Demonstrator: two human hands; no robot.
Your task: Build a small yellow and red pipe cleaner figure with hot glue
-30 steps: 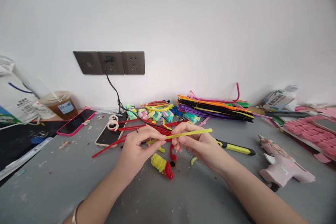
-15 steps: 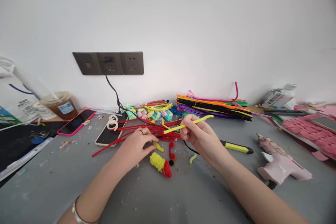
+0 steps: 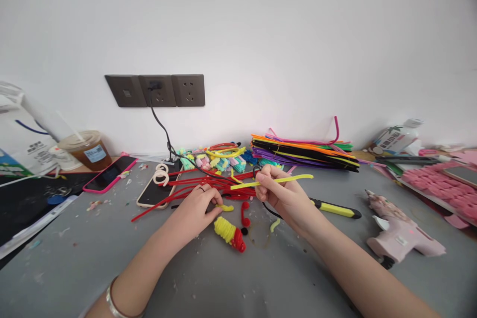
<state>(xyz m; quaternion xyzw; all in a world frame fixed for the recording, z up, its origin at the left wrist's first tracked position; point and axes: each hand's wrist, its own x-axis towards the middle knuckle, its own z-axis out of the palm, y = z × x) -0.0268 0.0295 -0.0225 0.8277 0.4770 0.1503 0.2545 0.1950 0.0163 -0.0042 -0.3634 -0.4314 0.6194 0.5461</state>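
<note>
My right hand (image 3: 278,189) pinches a yellow pipe cleaner (image 3: 292,179) between thumb and fingers, and it is held almost level above the table. My left hand (image 3: 201,208) is low over the tabletop, its fingertips closed on one end of a short curved yellow pipe cleaner piece (image 3: 227,207). Just in front of that hand lies a coil-wrapped yellow and red figure (image 3: 230,233). A red piece with curled ends (image 3: 245,213) and a small black pompom (image 3: 244,231) lie beside it. To their right is a short pale yellow-green piece (image 3: 275,225).
Red pipe cleaners (image 3: 208,184) lie behind my hands, near a multicoloured bundle (image 3: 301,151). A yellow-black cutter (image 3: 337,209) and pink glue gun (image 3: 404,233) lie on the right. Phones (image 3: 112,174), a drink cup (image 3: 89,151) and a plugged-in cord (image 3: 164,131) are on the left.
The yellow pipe cleaner in my right hand has tilted flatter, its far end now lower and further right. The short yellow piece at my left fingertips has turned closer to level.
</note>
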